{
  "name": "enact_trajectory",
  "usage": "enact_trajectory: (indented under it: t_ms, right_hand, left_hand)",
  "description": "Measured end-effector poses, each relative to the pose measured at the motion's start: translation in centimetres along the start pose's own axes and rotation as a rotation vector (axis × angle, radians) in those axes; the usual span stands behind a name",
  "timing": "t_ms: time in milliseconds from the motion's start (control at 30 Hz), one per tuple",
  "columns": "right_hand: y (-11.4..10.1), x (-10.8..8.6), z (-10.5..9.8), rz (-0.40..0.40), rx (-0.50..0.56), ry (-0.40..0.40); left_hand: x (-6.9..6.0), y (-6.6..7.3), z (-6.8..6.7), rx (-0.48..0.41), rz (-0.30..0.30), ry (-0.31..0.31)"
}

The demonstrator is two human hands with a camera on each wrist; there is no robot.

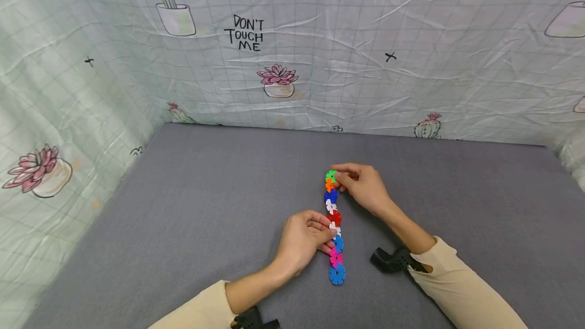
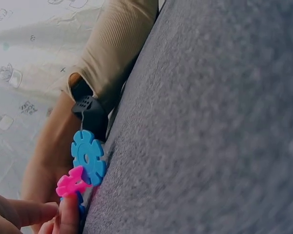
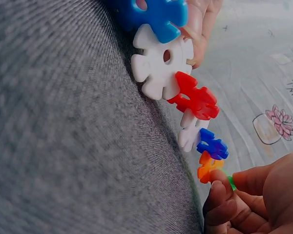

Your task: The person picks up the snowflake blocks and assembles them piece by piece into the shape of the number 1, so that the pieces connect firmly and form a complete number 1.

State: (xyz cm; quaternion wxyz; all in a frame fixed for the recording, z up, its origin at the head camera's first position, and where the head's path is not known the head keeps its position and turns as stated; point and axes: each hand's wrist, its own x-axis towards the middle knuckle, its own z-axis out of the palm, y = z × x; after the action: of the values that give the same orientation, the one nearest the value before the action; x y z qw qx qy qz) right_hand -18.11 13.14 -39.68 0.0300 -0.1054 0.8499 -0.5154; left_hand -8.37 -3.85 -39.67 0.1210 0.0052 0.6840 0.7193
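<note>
A chain of notched plastic discs (image 1: 334, 217) runs away from me over the grey surface, its pieces slotted together. From the far end come a green disc (image 1: 331, 175), an orange disc (image 1: 329, 185), then dark blue, white, red, white, blue, pink and a blue disc (image 1: 337, 274) nearest me. My left hand (image 1: 303, 240) pinches the chain around the nearer white disc (image 3: 158, 63). At the far end my right hand (image 1: 365, 187) pinches the green disc between thumb and fingers. In the left wrist view the pink disc (image 2: 72, 183) shows beside the left fingertips.
A grey cloth-like surface (image 1: 205, 192) lies under the hands. Behind it and at the left hangs a pale curtain (image 1: 320, 55) printed with potted plants. Black wrist straps with camera mounts (image 1: 393, 260) sit at both cuffs.
</note>
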Motion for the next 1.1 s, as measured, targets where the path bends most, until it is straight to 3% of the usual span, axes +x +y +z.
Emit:
enact_trajectory:
  t_ms: [433,1100]
  right_hand:
    - [0.53,0.07,-0.05,-0.005,-0.029,0.070]
    - [0.65,0.08,-0.10,-0.043,-0.090,0.030]
  left_hand:
    - [0.16,0.05,-0.47,0.045,0.018,-0.029]
    - [0.25,-0.04,-0.55,0.083,0.023,-0.052]
